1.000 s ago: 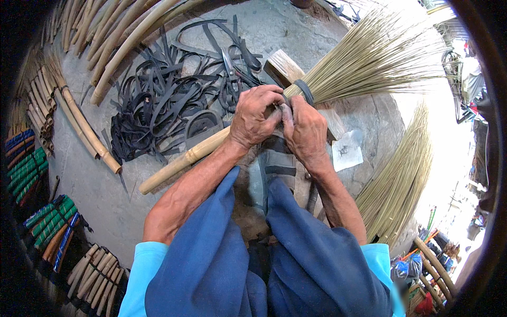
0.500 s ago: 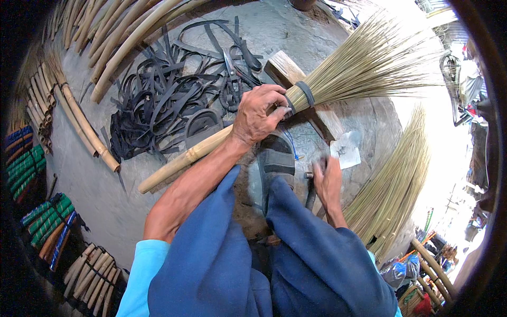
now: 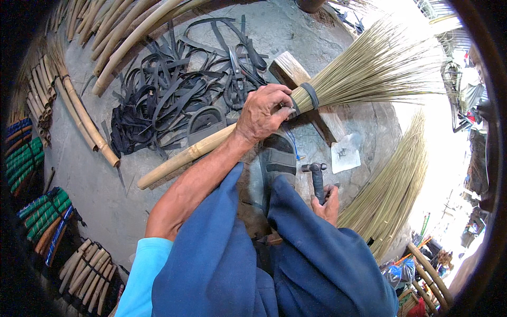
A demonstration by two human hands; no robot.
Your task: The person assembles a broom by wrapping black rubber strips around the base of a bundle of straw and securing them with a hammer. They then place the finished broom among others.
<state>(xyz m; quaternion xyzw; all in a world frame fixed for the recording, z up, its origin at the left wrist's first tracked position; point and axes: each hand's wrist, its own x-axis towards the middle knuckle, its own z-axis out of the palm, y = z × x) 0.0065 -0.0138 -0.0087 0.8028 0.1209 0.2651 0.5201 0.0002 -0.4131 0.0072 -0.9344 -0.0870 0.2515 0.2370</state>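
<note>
My left hand [image 3: 264,112] is closed round a broom [image 3: 364,76] where its bamboo handle meets the straw bristles. Dark rubber bands [image 3: 309,96] wrap the broom there, and the bristles fan out to the far right. Beneath the bound part lies a wooden block [image 3: 289,70]. Nearer to me, my right hand [image 3: 328,205] grips a small hammer [image 3: 317,179] by its dark-wrapped handle, its head pointing away from me. Beyond the hammer is a pale sheet [image 3: 345,157] with small dark pieces, possibly nails, on it.
A tangle of black rubber strips [image 3: 158,95] lies at the far left, with scissors [image 3: 235,71] at its side. Loose straw [image 3: 391,195] rests on the right. Bamboo poles [image 3: 87,119] and bundled handles [image 3: 90,274] line the left. My sandalled foot [image 3: 279,157] is between the hands.
My right hand has moved nearer to me, from beside the pale sheet, and now holds the hammer upright in view. My left hand keeps its hold on the broom.
</note>
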